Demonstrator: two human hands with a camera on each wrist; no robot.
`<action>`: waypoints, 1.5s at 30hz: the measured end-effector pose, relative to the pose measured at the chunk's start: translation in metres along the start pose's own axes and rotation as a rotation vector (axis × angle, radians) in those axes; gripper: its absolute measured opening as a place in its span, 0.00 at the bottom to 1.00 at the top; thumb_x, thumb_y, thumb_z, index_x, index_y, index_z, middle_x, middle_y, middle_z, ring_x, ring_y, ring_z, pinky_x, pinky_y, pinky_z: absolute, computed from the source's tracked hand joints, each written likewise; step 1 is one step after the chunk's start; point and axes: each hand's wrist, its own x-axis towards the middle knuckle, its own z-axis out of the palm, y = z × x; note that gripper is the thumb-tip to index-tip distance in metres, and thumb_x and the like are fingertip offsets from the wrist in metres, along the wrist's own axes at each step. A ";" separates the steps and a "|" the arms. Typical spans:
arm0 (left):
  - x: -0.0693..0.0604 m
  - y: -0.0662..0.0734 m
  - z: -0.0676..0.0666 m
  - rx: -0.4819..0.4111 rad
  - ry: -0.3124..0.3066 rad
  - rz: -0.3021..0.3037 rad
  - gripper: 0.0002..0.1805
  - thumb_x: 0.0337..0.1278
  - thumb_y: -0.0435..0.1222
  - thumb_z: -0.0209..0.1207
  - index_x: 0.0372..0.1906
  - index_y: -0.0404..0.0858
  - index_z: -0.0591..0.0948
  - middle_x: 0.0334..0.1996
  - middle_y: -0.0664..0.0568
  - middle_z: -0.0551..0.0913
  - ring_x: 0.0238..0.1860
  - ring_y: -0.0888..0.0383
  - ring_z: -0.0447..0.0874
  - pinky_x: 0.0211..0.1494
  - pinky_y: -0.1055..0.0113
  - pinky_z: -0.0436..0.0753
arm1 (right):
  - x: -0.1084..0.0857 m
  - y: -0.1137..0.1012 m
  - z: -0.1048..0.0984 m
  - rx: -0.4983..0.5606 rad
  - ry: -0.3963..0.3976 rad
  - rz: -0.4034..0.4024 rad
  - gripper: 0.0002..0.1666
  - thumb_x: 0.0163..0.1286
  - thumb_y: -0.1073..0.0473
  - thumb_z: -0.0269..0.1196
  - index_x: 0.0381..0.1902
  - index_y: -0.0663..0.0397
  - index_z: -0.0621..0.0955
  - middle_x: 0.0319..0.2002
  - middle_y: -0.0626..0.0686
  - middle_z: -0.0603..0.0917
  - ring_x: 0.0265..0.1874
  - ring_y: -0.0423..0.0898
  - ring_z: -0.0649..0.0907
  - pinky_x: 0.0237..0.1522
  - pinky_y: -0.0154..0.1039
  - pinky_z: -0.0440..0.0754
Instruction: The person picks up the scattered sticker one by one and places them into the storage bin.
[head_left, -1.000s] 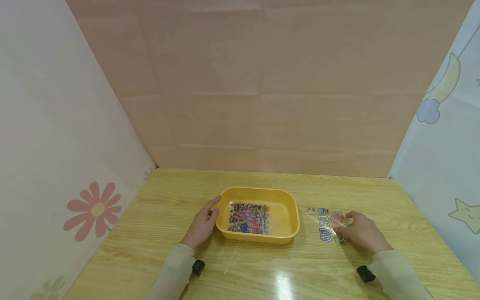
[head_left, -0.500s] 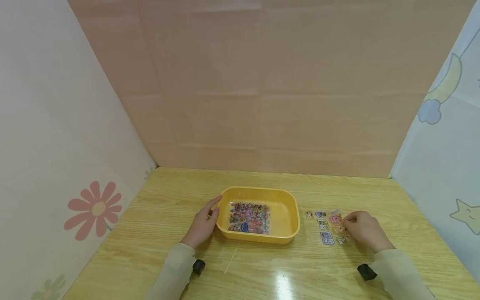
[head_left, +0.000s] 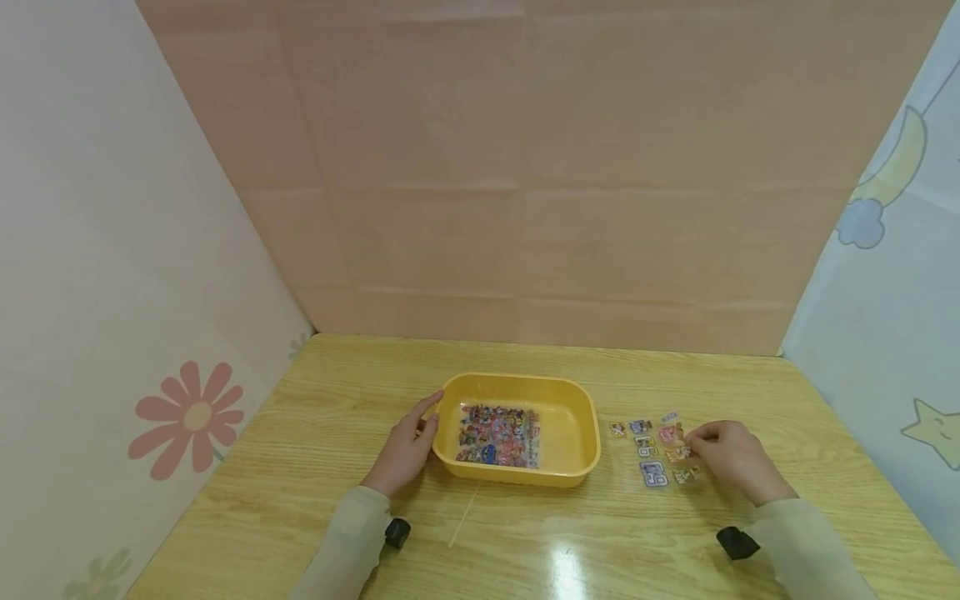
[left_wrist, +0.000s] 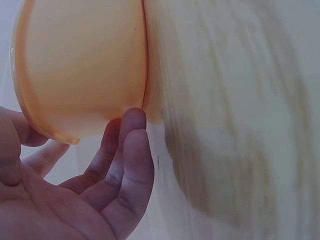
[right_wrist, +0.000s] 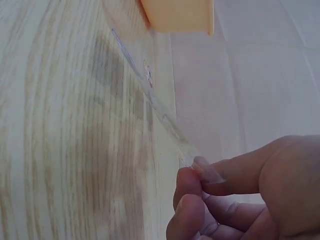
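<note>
In the head view, my right hand [head_left: 733, 457] pinches the right edge of a clear sticker sheet [head_left: 670, 452] printed with small colourful figures and numerals. The right wrist view has the film [right_wrist: 165, 117] slanting up from the table to my thumb and fingertips. A small square sticker [head_left: 617, 429] shows at the sheet's left end; whether it is attached is unclear. My left hand [head_left: 405, 450] holds the left side of a yellow plastic tray [head_left: 566, 433], curled fingertips against its outer wall [left_wrist: 85, 75]. Inside the tray lies a clear sheet of colourful stickers [head_left: 495, 436].
The wood-grain table [head_left: 600, 542] extends around the tray and sheet. A plain tan backdrop [head_left: 517, 208] rises behind it, with patterned panels at left and right. Black wrist bands [head_left: 738, 542] hang beneath both sleeves.
My right thumb and fingers have closed on the sheet's right edge and lifted it, and the film now tilts. My left hand and the tray stay in place.
</note>
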 end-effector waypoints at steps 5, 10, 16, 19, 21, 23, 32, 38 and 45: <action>0.000 0.000 0.000 0.005 0.001 -0.004 0.25 0.80 0.42 0.45 0.76 0.52 0.64 0.35 0.47 0.78 0.28 0.51 0.78 0.30 0.64 0.80 | -0.001 0.001 -0.001 0.044 -0.012 0.002 0.21 0.75 0.60 0.54 0.49 0.76 0.80 0.39 0.59 0.86 0.37 0.50 0.80 0.33 0.41 0.77; 0.000 -0.001 0.000 0.007 -0.001 -0.014 0.25 0.80 0.42 0.45 0.76 0.51 0.64 0.36 0.46 0.78 0.27 0.52 0.78 0.30 0.64 0.79 | -0.005 0.000 -0.003 0.110 -0.012 -0.005 0.21 0.76 0.61 0.52 0.51 0.78 0.79 0.36 0.56 0.85 0.31 0.47 0.79 0.28 0.38 0.78; 0.001 0.000 0.000 0.010 -0.001 -0.012 0.25 0.80 0.42 0.45 0.76 0.51 0.64 0.36 0.46 0.78 0.28 0.52 0.78 0.30 0.64 0.79 | -0.008 0.000 -0.006 0.164 -0.013 0.008 0.22 0.78 0.59 0.52 0.52 0.77 0.78 0.36 0.54 0.85 0.30 0.46 0.78 0.25 0.38 0.76; 0.001 -0.001 0.001 0.007 -0.003 -0.009 0.25 0.80 0.42 0.45 0.76 0.52 0.65 0.36 0.46 0.78 0.28 0.52 0.78 0.30 0.64 0.79 | -0.008 0.000 -0.007 0.185 -0.018 0.020 0.22 0.79 0.59 0.51 0.54 0.76 0.78 0.37 0.54 0.86 0.30 0.46 0.79 0.26 0.39 0.77; 0.001 -0.002 0.001 0.005 -0.006 -0.008 0.25 0.80 0.42 0.45 0.76 0.52 0.65 0.36 0.46 0.78 0.28 0.53 0.77 0.30 0.64 0.79 | -0.008 0.000 -0.008 0.194 -0.019 0.024 0.22 0.80 0.58 0.51 0.55 0.76 0.77 0.37 0.54 0.86 0.30 0.46 0.79 0.26 0.39 0.78; 0.001 -0.003 0.001 0.004 -0.008 -0.008 0.25 0.80 0.42 0.45 0.76 0.53 0.65 0.37 0.46 0.78 0.28 0.53 0.77 0.31 0.64 0.80 | -0.008 0.001 -0.009 0.201 -0.017 0.027 0.22 0.80 0.58 0.51 0.56 0.76 0.77 0.37 0.54 0.86 0.29 0.46 0.79 0.26 0.39 0.77; 0.001 -0.003 0.001 -0.005 -0.002 -0.010 0.25 0.80 0.42 0.46 0.76 0.53 0.65 0.38 0.45 0.78 0.29 0.53 0.77 0.31 0.63 0.80 | -0.010 -0.002 -0.014 0.223 -0.006 0.036 0.25 0.81 0.55 0.51 0.57 0.76 0.76 0.39 0.55 0.85 0.27 0.46 0.78 0.25 0.38 0.76; 0.001 -0.003 0.001 -0.001 -0.002 -0.012 0.25 0.80 0.42 0.46 0.76 0.53 0.65 0.37 0.46 0.79 0.28 0.54 0.77 0.30 0.63 0.79 | -0.013 -0.004 -0.017 0.231 -0.006 0.030 0.26 0.81 0.53 0.50 0.57 0.74 0.77 0.39 0.53 0.84 0.27 0.47 0.79 0.24 0.38 0.76; 0.001 -0.003 0.001 0.005 0.002 -0.004 0.25 0.80 0.42 0.46 0.76 0.52 0.65 0.37 0.46 0.79 0.27 0.53 0.77 0.29 0.63 0.79 | -0.016 -0.007 -0.022 0.243 -0.007 0.023 0.30 0.81 0.49 0.50 0.59 0.74 0.75 0.40 0.53 0.84 0.29 0.48 0.79 0.25 0.39 0.76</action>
